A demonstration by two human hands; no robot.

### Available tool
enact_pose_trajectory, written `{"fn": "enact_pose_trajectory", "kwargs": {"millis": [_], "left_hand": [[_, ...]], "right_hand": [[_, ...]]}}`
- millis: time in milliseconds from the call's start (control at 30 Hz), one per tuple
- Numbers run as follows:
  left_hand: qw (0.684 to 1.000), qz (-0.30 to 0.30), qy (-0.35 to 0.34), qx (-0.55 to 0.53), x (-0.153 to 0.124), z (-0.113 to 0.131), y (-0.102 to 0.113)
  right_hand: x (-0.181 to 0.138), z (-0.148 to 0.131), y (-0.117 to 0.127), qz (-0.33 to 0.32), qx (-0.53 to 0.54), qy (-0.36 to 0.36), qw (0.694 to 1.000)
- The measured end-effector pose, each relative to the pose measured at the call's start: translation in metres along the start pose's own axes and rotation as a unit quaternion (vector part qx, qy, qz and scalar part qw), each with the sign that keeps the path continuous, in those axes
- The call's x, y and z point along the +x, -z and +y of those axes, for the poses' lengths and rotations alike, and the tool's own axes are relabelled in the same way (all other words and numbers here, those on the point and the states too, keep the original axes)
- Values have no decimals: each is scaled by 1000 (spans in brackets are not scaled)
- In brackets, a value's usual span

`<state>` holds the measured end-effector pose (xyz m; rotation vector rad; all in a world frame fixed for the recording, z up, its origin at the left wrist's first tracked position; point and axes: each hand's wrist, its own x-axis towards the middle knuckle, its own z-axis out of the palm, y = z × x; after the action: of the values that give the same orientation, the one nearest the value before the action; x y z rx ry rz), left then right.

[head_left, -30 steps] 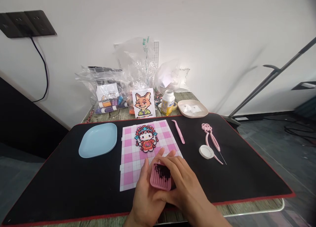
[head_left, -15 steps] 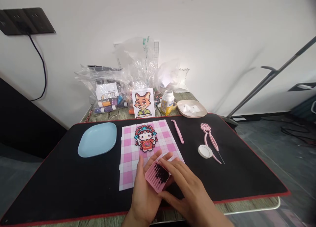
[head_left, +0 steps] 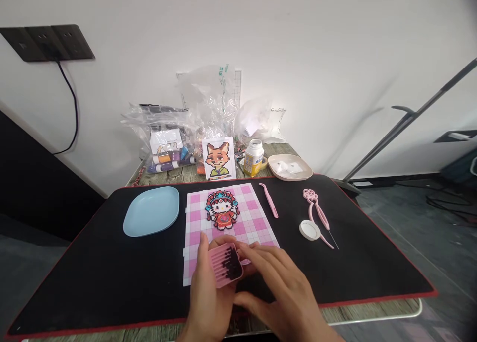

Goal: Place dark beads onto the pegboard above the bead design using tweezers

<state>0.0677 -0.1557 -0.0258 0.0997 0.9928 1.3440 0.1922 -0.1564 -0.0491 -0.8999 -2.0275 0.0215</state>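
A small pink ridged bead tray (head_left: 219, 267) is in my left hand (head_left: 208, 292), tilted, with the fingers behind it and the thumb along its left side. Black beads (head_left: 231, 265) are gathered at the tray's right end, some lying in the grooves. My right hand (head_left: 281, 285) is at the tray's right side, its fingertips on the upper right edge and its thumb lower down, beside my left hand. Beyond the hands, a pixel-bead figure (head_left: 222, 210) in red and white lies on a pink-and-white checked board (head_left: 194, 240), partly covered by my hands.
A blue plate (head_left: 151, 211) lies left on the black mat (head_left: 149, 282). Pink tweezers (head_left: 269, 201), a white lid (head_left: 309, 230) and a pink-handled needle tool (head_left: 322, 216) lie right. Behind are a fox picture (head_left: 218, 158), a white bottle (head_left: 254, 157), a cream dish (head_left: 290, 175) and plastic bags (head_left: 208, 99).
Both hands have shifted slightly left with the tray. The tray has turned and tilted, and its black beads now sit closer together at the right end.
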Motion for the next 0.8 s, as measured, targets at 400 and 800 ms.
{"fn": "enact_pose_trajectory", "kwargs": {"millis": [400, 800], "left_hand": [[982, -59, -160, 80, 29, 128, -7], [988, -68, -101, 94, 55, 113, -7]], "right_hand": [[40, 125, 12, -10, -172, -189, 967], [113, 202, -38, 27, -1, -264, 964]]}}
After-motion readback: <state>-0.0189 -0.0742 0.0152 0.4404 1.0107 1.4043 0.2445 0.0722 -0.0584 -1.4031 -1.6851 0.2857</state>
